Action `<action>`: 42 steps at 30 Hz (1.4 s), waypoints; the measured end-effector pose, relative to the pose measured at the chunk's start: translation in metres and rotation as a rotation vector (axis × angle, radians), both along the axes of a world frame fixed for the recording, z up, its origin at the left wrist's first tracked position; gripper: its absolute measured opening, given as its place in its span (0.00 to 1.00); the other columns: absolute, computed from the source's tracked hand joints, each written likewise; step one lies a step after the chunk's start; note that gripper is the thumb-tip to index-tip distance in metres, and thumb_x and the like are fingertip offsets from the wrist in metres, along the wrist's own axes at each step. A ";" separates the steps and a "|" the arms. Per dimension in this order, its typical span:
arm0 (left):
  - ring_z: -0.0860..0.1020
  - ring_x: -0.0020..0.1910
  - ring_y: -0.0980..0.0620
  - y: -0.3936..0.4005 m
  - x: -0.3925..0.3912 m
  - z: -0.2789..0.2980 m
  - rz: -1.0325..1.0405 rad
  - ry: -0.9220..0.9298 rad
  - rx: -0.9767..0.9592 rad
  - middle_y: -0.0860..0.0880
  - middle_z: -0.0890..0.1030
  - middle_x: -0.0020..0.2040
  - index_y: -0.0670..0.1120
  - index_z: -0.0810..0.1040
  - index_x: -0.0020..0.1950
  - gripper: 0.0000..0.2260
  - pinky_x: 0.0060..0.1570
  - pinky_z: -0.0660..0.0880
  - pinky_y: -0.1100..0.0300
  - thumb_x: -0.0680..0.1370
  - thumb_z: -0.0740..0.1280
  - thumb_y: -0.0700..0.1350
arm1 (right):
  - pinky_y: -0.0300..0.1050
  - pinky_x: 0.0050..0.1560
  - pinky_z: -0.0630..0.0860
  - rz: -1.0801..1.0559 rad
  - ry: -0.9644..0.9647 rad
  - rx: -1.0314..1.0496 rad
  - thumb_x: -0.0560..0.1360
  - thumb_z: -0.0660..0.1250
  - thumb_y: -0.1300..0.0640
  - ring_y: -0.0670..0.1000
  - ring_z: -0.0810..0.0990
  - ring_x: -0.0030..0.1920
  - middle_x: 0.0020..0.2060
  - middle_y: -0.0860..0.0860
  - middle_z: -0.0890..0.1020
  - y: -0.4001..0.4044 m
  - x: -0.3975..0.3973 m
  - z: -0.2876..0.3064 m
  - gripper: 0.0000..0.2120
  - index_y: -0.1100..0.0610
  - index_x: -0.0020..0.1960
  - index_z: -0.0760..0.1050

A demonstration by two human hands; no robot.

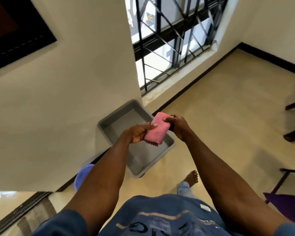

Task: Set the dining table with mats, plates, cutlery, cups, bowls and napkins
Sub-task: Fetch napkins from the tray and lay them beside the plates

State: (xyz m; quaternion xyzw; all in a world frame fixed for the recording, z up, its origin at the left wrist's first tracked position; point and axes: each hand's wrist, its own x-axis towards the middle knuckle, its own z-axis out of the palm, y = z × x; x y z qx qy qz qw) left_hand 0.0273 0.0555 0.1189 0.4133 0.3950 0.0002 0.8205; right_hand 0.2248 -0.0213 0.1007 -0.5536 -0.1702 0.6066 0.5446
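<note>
Here, from the head camera, I see my left hand (138,133) grasping the folded pink cloth napkin (157,129) near its lower end, thumb across it. My right hand (176,124) pinches its upper end. The napkin hangs above a grey rectangular plastic tub (109,123) on the floor. A purple round basin (83,174) is half hidden behind my left forearm.

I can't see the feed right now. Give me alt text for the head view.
Both hands hold a folded pink cloth above a grey tray on the floor: the left hand grips its lower end, the right hand pinches its upper end. A barred window is ahead, and a blue bowl sits near the wall.
</note>
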 end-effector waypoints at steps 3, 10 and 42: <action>0.78 0.61 0.41 0.010 0.061 -0.005 0.036 0.062 0.091 0.39 0.79 0.63 0.41 0.74 0.67 0.27 0.59 0.77 0.46 0.71 0.76 0.45 | 0.54 0.57 0.78 -0.025 0.072 0.023 0.74 0.70 0.55 0.61 0.81 0.59 0.56 0.63 0.81 0.002 0.045 -0.002 0.20 0.66 0.62 0.76; 0.81 0.55 0.41 0.025 0.223 -0.013 0.154 0.067 0.105 0.39 0.81 0.57 0.39 0.75 0.63 0.21 0.53 0.79 0.45 0.72 0.74 0.42 | 0.56 0.57 0.78 0.038 0.021 -0.115 0.74 0.70 0.59 0.62 0.78 0.60 0.60 0.62 0.79 -0.003 0.173 -0.005 0.24 0.64 0.67 0.70; 0.79 0.44 0.47 0.129 0.930 -0.016 -0.697 0.033 0.355 0.43 0.82 0.47 0.38 0.81 0.56 0.13 0.43 0.74 0.54 0.78 0.68 0.46 | 0.56 0.57 0.74 -0.983 0.135 -0.156 0.61 0.73 0.56 0.61 0.79 0.53 0.54 0.62 0.82 0.040 0.733 0.001 0.32 0.65 0.63 0.74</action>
